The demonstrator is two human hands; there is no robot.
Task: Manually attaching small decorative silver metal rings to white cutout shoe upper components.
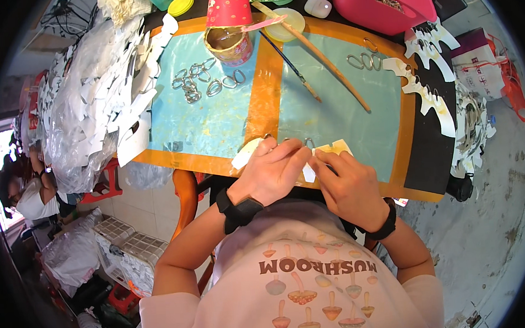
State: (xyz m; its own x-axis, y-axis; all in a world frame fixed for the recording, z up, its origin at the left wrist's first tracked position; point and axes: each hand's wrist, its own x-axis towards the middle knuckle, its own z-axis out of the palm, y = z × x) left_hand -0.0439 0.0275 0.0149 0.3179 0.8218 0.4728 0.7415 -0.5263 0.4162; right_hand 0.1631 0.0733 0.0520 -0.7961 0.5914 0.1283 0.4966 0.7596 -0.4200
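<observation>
Near the front edge of the mat, a white cut-out piece with yellowish patches lies between my two hands. My left hand has its fingers bent over the piece's left part. The thumb and fingers of my right hand pinch its right part. A metal ring stands up at the piece between my fingertips. My fingers hide much of the middle. Oval metal rings lie loosely bunched on the left half of the mat, and several more rings lie at the right.
A glue tin, a thin brush and a wooden stick lie on the blue mat. White pieces with rings rest at the right edge. Stacked white pieces fill the left. A pink basket stands behind.
</observation>
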